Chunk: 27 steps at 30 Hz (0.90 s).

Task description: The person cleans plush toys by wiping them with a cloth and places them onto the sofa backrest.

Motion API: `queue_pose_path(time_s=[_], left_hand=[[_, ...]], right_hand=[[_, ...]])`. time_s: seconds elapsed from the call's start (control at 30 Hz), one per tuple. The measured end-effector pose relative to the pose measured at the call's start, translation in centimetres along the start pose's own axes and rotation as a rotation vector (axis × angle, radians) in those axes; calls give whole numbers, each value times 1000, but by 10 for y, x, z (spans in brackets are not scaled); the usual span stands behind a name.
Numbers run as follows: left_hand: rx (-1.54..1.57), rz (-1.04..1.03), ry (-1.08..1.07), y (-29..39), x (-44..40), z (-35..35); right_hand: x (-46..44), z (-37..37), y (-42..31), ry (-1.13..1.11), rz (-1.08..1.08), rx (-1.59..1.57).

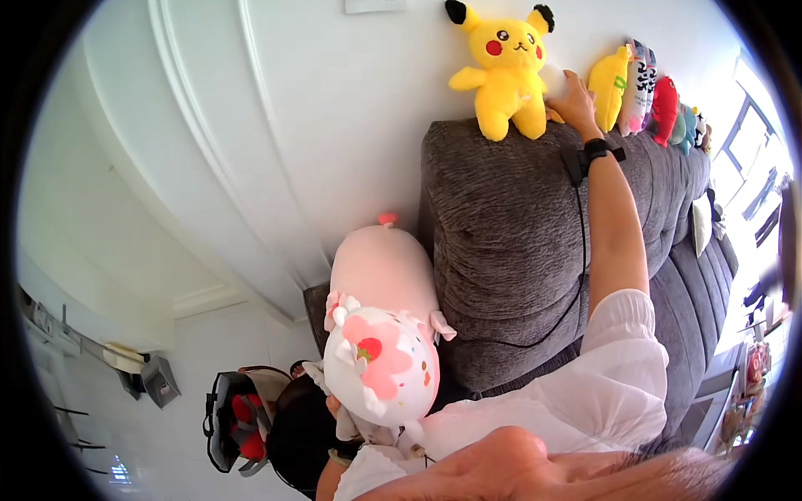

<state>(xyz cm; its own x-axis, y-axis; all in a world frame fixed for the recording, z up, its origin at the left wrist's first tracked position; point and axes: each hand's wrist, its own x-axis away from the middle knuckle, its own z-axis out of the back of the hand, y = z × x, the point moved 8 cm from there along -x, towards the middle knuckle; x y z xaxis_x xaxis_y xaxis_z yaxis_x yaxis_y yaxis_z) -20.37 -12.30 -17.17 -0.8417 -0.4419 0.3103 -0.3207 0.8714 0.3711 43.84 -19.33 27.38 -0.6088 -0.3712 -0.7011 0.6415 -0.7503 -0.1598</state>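
Observation:
My right hand (575,104), with a black band on the wrist, reaches to the top of the grey sofa back. Its fingers are stretched apart beside a yellow Pikachu plush (511,79), which sits upright against the white wall. A banana plush (608,88) stands just to the right of this hand. Low in the view, my left hand (334,407) grips a long pink and white plush toy (384,334) from its left side. This toy has a round white head with a strawberry on it. Most of my left hand is hidden behind the toy.
Along the grey sofa (510,242) back stand more plush toys, including a red one (665,110). A black cable (582,250) hangs from my right wrist. A black bag with red contents (242,417) is on the floor at lower left.

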Motion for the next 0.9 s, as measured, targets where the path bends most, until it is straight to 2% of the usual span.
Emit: queue_pose_path(time_s=[0.07, 0.37, 0.47, 0.5, 0.6, 0.63, 0.77, 0.9], left_hand=[[3, 5, -5, 0, -7, -2], [7, 2, -7, -1, -15, -4], [15, 6, 4, -1, -16, -2], [14, 7, 6, 0, -17, -1], [23, 6, 4, 0, -18, 0], [23, 3, 8, 0, -18, 1], [20, 0, 14, 1, -19, 2], [26, 6, 19, -1, -22, 3]], right_hand=[[11, 9, -7, 21, -59, 23], [-7, 22, -21, 126, 207, 169], [-20, 36, 1, -54, 85, 158], [-22, 32, 18, 28, 122, 150], [-12, 14, 51, -19, -1, 183], [-8, 13, 55, 57, 0, 227], [-23, 25, 38, 170, 122, 289], [-39, 35, 25, 95, 210, 283]])
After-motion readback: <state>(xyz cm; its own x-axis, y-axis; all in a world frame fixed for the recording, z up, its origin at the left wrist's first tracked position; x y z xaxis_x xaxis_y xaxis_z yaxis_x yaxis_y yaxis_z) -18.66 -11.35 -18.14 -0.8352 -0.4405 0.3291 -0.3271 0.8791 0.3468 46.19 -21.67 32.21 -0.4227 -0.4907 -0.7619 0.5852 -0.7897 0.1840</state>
